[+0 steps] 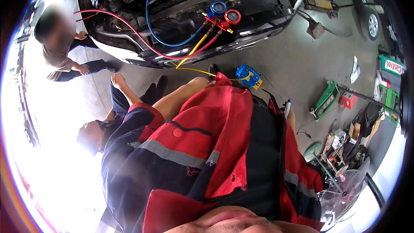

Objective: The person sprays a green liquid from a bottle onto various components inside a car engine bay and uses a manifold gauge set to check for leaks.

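Observation:
My left hand [199, 83] is in front of my belly with its fingers curled at the lower edge of my red and navy jacket [222, 103]; some fingertips are hidden. At my right side, my right hand [290, 115], mostly covered by the jacket, is closed around a slim white object with a dark blue tip [287, 107]. Ahead of me, a manifold gauge set [219, 19] with one blue and one red dial rests at the car's front. A blue hose [148, 8], red hose [142, 41] and yellow hose [197, 45] run from it.
The black car [181, 0] has its engine bay exposed. A blue pump [248, 75] stands on the floor by the yellow hose. One co-worker [56, 47] stands left; another [99, 131] is low beside me. A green floor jack [325, 99] and fan [345, 194] are right.

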{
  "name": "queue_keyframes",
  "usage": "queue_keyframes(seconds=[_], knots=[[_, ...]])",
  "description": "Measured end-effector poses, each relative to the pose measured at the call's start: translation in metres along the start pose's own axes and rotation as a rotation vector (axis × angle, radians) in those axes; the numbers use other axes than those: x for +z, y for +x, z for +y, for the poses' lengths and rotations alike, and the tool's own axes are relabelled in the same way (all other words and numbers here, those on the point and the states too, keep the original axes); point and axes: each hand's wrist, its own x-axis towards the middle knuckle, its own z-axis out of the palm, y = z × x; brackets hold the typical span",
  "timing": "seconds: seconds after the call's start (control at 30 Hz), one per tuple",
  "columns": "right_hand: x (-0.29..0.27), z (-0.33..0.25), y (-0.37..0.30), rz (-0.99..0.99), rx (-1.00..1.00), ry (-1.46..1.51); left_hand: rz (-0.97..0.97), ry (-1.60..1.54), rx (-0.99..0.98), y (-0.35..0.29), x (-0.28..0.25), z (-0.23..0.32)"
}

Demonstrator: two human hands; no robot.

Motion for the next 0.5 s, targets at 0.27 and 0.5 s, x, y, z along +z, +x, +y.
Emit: queue_keyframes(seconds=[0.27, 0.5], knots=[[-0.006, -0.006, 0.064, -0.256, 0.272, 0.045, 0.602, -0.256, -0.194, -0.023, -0.052, -0.036], [-0.04, -0.043, 0.107, -0.192, 0.043, -0.404, 0.572, -0.387, -0.345, -0.029, -0.059, -0.06]])
